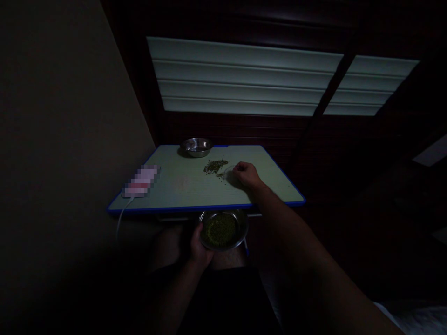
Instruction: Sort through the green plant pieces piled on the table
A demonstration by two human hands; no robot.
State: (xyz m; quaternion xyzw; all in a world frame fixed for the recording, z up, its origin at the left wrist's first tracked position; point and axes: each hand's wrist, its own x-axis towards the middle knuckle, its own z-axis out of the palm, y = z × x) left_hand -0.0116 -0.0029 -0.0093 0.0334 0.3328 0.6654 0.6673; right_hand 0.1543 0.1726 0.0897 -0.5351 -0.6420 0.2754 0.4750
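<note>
My left hand (201, 245) grips the rim of a steel bowl (243, 232) just below the near edge of the table, its thumb over the side. Inside that bowl lie many small green grains (220, 229), perhaps mung beans. Above the tabletop, my right hand (246, 174) is closed, fingers curled in a pinch; a faint clear edge shows by the fingertips, too dim to name. Just left of it, a loose patch of the same green grains (215, 167) is spread on the table.
The pale table (174, 170) has a blue edge. A second steel bowl (197, 148) stands at its far side. A blurred-out phone-like object (141, 180) with a white cable (122, 214) lies at the left. Behind is a dark cabinet with pale slatted panels (240, 77); a wall (70, 116) rises at left.
</note>
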